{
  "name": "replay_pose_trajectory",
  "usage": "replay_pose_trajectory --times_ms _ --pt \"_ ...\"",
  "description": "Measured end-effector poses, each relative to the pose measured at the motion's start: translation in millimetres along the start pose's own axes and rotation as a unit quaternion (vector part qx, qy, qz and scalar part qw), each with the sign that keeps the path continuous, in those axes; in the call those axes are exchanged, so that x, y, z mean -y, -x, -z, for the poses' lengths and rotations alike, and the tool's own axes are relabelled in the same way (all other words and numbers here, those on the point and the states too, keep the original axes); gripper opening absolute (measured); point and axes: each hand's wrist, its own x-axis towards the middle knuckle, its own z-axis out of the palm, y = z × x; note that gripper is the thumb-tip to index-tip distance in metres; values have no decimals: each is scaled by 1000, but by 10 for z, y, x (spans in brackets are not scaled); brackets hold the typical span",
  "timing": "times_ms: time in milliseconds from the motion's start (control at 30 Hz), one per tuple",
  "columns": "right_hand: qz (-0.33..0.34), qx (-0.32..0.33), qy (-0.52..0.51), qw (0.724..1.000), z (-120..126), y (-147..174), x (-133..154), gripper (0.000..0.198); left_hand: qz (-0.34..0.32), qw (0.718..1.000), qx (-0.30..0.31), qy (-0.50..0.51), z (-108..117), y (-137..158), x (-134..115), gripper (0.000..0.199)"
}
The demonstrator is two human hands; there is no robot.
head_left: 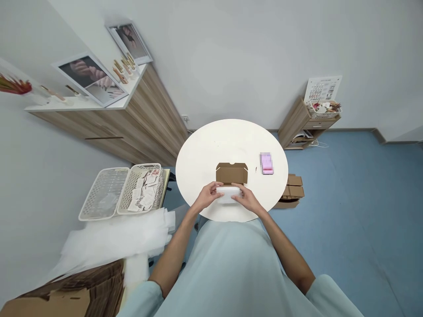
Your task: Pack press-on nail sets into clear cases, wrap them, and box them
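Note:
Between my two hands is a white, smooth block-like item (pixel 227 195), held near the front of the round white table (pixel 201 149). My left hand (pixel 209 195) grips its left end with the fingers on top and the thumb at the front. At the right end, my right hand (pixel 247 198) pinches it in the same way. Just behind it stands an open brown cardboard box (pixel 231 173), its lid raised towards the wall. The box's lower part is mostly hidden by the white item and my hands.
A pink-purple item (pixel 266 164) lies on the table's right side. Brown cartons (pixel 293 189) stand low at the right. To the left are white baskets (pixel 124 193) with paper packets, white wrapping sheets (pixel 115 237) and stacked flat cardboard (pixel 95 290). A wooden cabinet (pixel 155 114) stands behind.

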Motion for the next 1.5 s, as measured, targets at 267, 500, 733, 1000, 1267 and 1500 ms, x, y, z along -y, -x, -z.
replay_pose_trajectory --times_ms 267,500,733,1000,1267,1500 --pt "-100 -104 -35 989 -63 -132 -431 58 87 979 -149 108 -330 -228 319 48" --pt "-143 -103 100 979 -94 -205 -481 27 78 982 -131 112 -498 -347 611 42" --pt "-168 -10 316 934 -196 -330 -538 28 107 977 -182 -30 -565 -429 814 30" --pt "-171 21 385 907 -276 -375 -480 43 35 973 -174 -146 -558 -460 955 31" --pt "-160 47 459 873 -360 -375 -497 22 -10 960 -112 -256 -631 -421 1003 45" --pt "-122 -40 395 910 -66 -251 -353 22 -46 948 -164 -268 -447 -348 827 33"
